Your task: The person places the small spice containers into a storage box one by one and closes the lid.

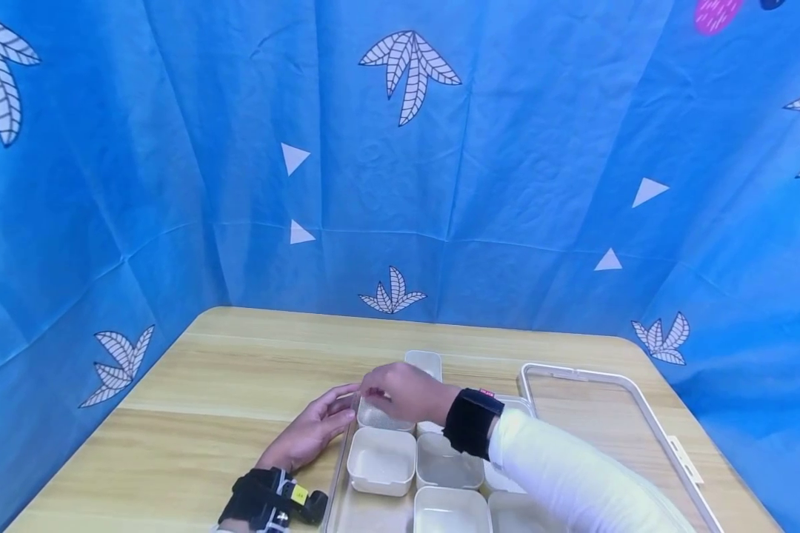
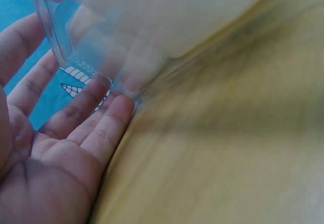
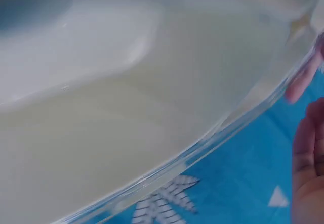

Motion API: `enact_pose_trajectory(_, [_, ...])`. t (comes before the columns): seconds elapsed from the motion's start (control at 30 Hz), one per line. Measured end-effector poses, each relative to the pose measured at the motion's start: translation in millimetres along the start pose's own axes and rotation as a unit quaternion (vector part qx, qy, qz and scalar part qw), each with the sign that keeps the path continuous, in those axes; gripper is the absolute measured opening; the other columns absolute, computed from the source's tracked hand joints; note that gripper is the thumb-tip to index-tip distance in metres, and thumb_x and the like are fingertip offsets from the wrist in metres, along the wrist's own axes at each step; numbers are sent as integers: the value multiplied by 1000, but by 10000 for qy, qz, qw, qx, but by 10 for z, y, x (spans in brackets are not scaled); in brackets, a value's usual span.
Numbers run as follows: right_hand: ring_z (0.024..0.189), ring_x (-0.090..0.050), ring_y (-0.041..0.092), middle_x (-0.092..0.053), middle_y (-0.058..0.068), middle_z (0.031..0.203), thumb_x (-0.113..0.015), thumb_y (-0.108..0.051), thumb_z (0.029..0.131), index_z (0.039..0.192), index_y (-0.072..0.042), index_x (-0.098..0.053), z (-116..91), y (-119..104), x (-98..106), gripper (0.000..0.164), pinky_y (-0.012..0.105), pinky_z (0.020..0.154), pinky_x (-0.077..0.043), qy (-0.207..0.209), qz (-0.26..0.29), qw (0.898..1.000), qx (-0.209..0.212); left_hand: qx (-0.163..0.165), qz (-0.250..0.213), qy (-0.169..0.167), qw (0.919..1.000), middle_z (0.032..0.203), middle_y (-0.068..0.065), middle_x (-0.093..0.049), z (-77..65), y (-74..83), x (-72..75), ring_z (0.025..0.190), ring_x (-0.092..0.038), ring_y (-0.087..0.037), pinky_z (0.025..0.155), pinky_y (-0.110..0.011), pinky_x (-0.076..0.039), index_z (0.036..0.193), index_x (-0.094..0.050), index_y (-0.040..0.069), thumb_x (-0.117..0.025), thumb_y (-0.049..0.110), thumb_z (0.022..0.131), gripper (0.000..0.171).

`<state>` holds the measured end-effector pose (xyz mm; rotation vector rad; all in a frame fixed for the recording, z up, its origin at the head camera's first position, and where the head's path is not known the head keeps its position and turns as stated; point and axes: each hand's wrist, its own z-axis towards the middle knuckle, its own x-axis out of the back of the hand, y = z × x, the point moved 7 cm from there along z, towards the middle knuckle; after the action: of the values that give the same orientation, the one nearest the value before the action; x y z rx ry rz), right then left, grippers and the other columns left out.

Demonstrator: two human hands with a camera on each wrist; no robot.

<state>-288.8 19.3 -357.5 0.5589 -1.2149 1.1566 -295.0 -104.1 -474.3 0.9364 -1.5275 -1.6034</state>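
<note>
A clear shallow box on the table holds several cream-coloured bins. My left hand lies along its left wall, fingers mostly straight. In the left wrist view, the left fingertips touch the transparent wall from outside. My right hand reaches across to the far left corner of the box, fingers bent above a small bin. Whether they pinch anything is hidden. At the right wrist view's edge, part of a hand shows beside the clear rim.
More bins, one square and one at the front, sit in the box. A narrow bin is at the back. A white-framed clear lid lies on the wooden table to the right. A blue curtain hangs behind.
</note>
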Motion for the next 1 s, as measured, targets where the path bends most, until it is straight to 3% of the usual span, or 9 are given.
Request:
enact_pose_trajectory(0.1, [79, -66, 13, -70, 6, 87, -66, 1, 87, 95, -1, -68, -38, 191, 109, 8, 16, 74, -52, 249, -36, 9990, -372, -18, 74, -2, 10000, 150, -29, -29, 9, 7, -6, 138, -29, -41, 108, -37, -35, 149, -31, 2, -56, 21, 98, 59])
enact_pose_trajectory(0.2, [73, -66, 13, -70, 7, 85, -68, -3, 88, 96, -1, -65, -107, 416, 168, 9, 20, 70, -54, 177, -164, 9942, -1045, -37, 147, -7, 9999, 150, -30, -29, 11, 13, -10, 139, -26, -42, 109, -41, -33, 149, -31, 2, -56, 21, 98, 59])
enact_pose_trajectory(0.4, [61, -54, 12, -61, 1, 71, -71, -8, 87, 82, -8, -60, -276, 742, 204, 11, 25, 62, -51, -173, -445, 9737, -2226, -21, 332, 98, 9994, 149, -30, -30, -2, 14, -2, 138, -28, -43, 108, -42, -34, 148, -33, 3, -57, 22, 98, 59])
enact_pose_trajectory(0.57, [54, -49, 13, -52, -3, 60, -72, -13, 86, 68, -11, -57, -404, 917, 179, 23, 28, 54, -46, -562, -690, 9517, -2940, -34, 280, 109, 9995, 149, -30, -29, -11, 11, -11, 138, -27, -43, 108, -42, -35, 148, -33, 3, -57, 22, 98, 60])
enact_pose_trajectory(0.7, [52, -49, 15, -53, -1, 58, -72, -21, 86, 64, -10, -58, -500, 1024, 139, 28, 28, 53, -45, -1005, -739, 9276, -3520, -11, 221, 118, 9997, 150, -31, -28, -14, 1, -14, 139, -26, -44, 108, -44, -35, 148, -33, 3, -57, 22, 97, 60])
enact_pose_trajectory(0.83, [56, -52, 17, -56, 2, 64, -71, -30, 87, 73, -7, -58, -587, 1071, 115, 29, 29, 57, -45, -1417, -625, 8978, -4123, 0, 251, 163, 9996, 149, -29, -30, -9, -5, -2, 139, -27, -43, 108, -45, -34, 148, -34, 4, -58, 22, 97, 59])
enact_pose_trajectory(1.0, [57, -50, 17, -53, 4, 65, -70, -35, 87, 79, -6, -57, -634, 1101, 89, 32, 28, 54, -40, -1577, -269, 8743, -4583, -68, 374, 152, 9992, 149, -29, -32, -7, 4, 15, 138, -28, -42, 108, -45, -34, 148, -35, 4, -58, 23, 97, 58])
